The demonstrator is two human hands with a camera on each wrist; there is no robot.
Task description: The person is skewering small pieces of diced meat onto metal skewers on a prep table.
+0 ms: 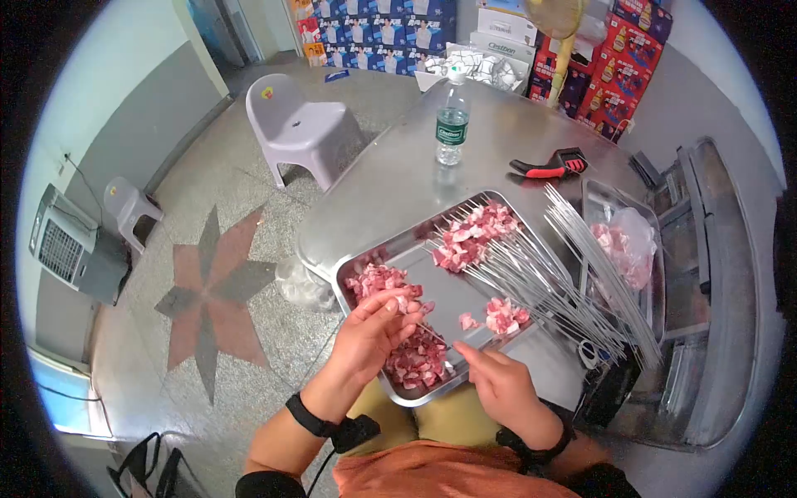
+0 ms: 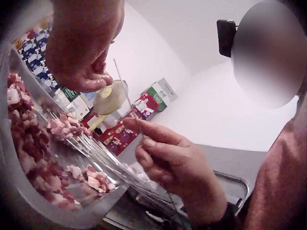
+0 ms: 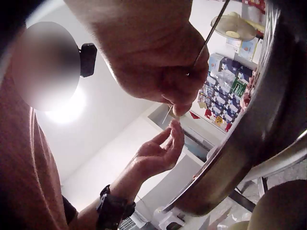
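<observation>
My right hand (image 1: 502, 386) pinches a thin metal skewer (image 2: 125, 88) between thumb and index finger, its tip pointing toward my left hand (image 1: 365, 336). In the right wrist view the skewer's rear end (image 3: 213, 31) sticks out behind the right hand. Over the near left part of the metal tray (image 1: 452, 383), my left hand pinches a small piece of meat (image 1: 403, 305) at its fingertips. Raw cut meat (image 1: 415, 361) lies heaped under and beyond this hand. Loaded skewers (image 1: 477, 236) lie at the tray's far side, and a smaller meat pile (image 1: 505, 316) sits at the right.
Bare skewers (image 1: 594, 266) lie in a bundle across a second tray (image 1: 660, 311) with bagged meat (image 1: 627, 245). A water bottle (image 1: 452, 120) and a red-black tool (image 1: 550, 164) stand farther back on the metal table (image 1: 374, 178). Scissors (image 1: 591, 354) lie at the right.
</observation>
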